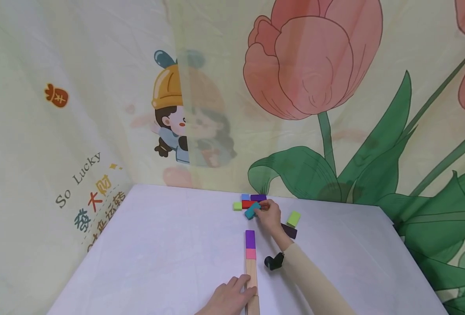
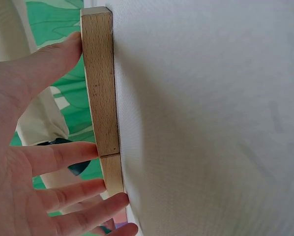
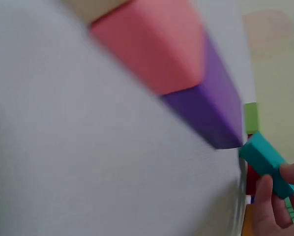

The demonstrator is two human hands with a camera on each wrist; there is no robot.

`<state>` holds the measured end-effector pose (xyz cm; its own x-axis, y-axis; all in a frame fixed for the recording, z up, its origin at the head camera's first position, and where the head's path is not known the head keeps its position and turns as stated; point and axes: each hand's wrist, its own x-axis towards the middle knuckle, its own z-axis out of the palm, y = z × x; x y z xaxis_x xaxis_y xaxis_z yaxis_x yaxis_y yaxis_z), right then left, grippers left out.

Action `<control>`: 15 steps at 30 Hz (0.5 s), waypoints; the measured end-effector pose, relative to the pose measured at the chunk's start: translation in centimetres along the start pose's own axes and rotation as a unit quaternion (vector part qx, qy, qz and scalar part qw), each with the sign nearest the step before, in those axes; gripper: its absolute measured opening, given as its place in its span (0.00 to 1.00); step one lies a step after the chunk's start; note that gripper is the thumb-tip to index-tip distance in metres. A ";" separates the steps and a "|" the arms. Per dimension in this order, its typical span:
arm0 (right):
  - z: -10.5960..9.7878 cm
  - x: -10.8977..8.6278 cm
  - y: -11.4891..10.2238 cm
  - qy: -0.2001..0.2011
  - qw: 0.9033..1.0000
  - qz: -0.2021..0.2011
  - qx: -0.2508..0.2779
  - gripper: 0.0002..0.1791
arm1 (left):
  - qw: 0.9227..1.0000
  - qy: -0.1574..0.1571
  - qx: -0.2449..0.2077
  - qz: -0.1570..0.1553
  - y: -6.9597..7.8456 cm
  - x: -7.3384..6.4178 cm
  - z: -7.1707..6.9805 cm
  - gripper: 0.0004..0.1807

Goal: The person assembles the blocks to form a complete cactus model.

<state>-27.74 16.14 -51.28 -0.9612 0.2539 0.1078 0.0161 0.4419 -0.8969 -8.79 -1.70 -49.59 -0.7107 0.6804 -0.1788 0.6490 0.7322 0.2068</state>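
Pinched teal block (image 1: 251, 212) in right hand (image 1: 270, 216), spread left hand (image 1: 232, 295) against plain wooden block (image 2: 100, 83); likely risked, through tilt, bumping red block (image 1: 248, 204).

head and closer right-wrist views seemingly share block row (image 1: 251, 267).

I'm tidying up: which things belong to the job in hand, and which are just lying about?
Job in hand, apparently:
teal block, pinched by the right hand
wooden blocks touched by the left hand
pink block, purple block in their row

Probably lying about, perhaps spares:
dark block
lime block beside it
blue block
red block
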 end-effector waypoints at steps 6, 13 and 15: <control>-0.7 0.9 -0.4 -0.071 0.996 0.044 0.037 0.14 | 1.000 -0.023 -0.005 -0.013 0.0 0.2 0.0 0.36; -1.1 1.4 -0.3 -0.163 0.983 0.081 -0.012 0.13 | 0.999 -0.026 -0.011 -0.019 0.0 0.2 0.0 0.35; -1.1 1.4 -0.1 -0.179 0.980 0.078 -0.026 0.13 | 0.999 -0.024 -0.014 -0.018 0.0 0.2 0.0 0.35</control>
<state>-28.83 17.38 -50.55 -0.9810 0.0080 -0.1941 0.1752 0.4677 -0.8663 -8.95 -1.60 -49.63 -0.7186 0.6552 -0.2332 0.6155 0.7552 0.2254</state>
